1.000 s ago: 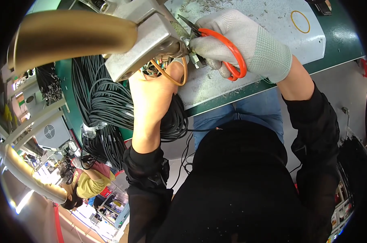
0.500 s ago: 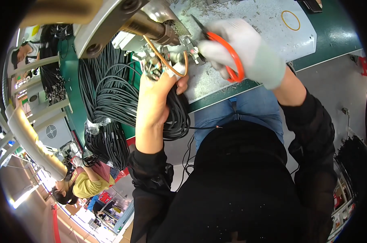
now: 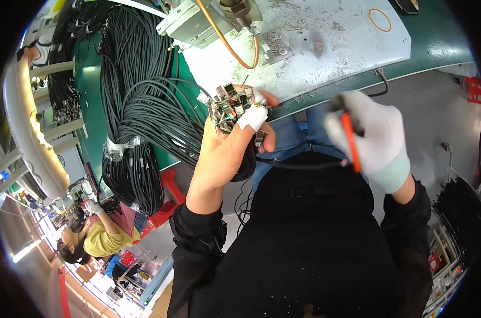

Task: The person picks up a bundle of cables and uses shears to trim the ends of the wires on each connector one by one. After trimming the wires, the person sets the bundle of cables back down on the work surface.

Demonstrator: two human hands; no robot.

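Observation:
My left hand, bare with white wrapping on the thumb, is closed round a bundle of black cables. Their metal connectors with thin coloured wires stick up from my fist at the near edge of the bench. In a white glove, my right hand is closed on red-handled scissors, over the floor to the right of my lap. Motion blurs that hand's fingers, and the blades cannot be made out. A single dark cable stretches, blurred, across my waist between the two hands.
A large tied bundle of black cables lies on the green bench at left. Beyond my left hand are a metal machine head, an amber tube and a pale plate strewn with scraps. Another person works at lower left.
Both hands have drawn back from the machine toward me, the left with the connectors, the right with the scissors moving down and right. The view has shifted slightly.

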